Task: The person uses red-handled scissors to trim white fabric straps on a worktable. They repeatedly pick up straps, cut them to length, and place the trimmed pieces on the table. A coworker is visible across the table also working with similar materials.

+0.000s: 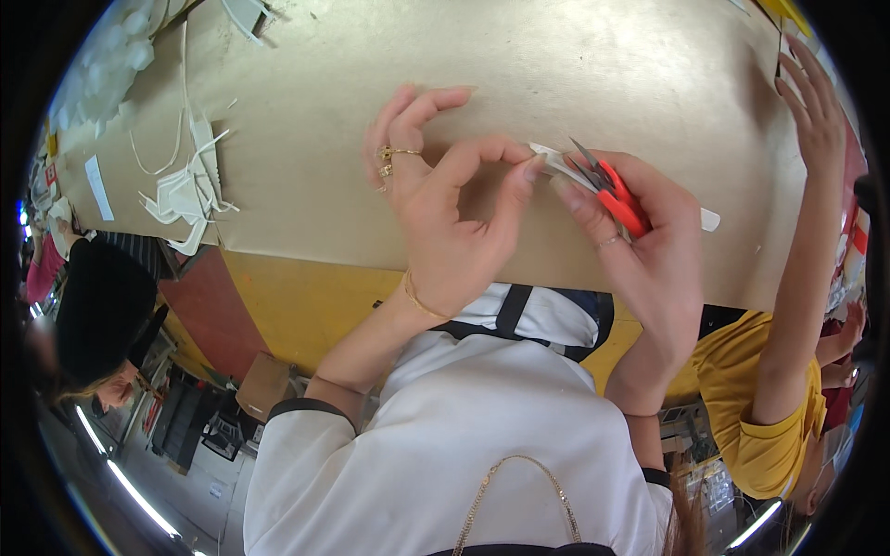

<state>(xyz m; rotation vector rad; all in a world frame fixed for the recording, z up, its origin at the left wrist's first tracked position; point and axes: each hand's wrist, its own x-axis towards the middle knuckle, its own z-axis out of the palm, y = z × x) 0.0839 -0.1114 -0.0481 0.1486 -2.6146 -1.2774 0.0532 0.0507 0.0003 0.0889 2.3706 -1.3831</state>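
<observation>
Brown table (pixel 324 56) spans the background; above its near edge, the left hand (pixel 452 211) pinches one end of a white strip (pixel 558 162), the right hand (pixel 664 232) gripping it alongside red-handled snips (pixel 627 209).

The worktop (pixel 593 74) is smooth, with a satin sheen that glares under the light. The snips (pixel 626 206) pair slim, dark metal blades with glossy red handles that look like plastic. The white strip (pixel 553 159) looks like smooth plastic, as do the loose white pieces (pixel 188 193). The white shirt (pixel 501 398) is matt cloth, softly creased; the necklace (pixel 521 458) and bracelet (pixel 422 298) are shiny gold-coloured metal. The box (pixel 265 387) looks like matt cardboard.
</observation>
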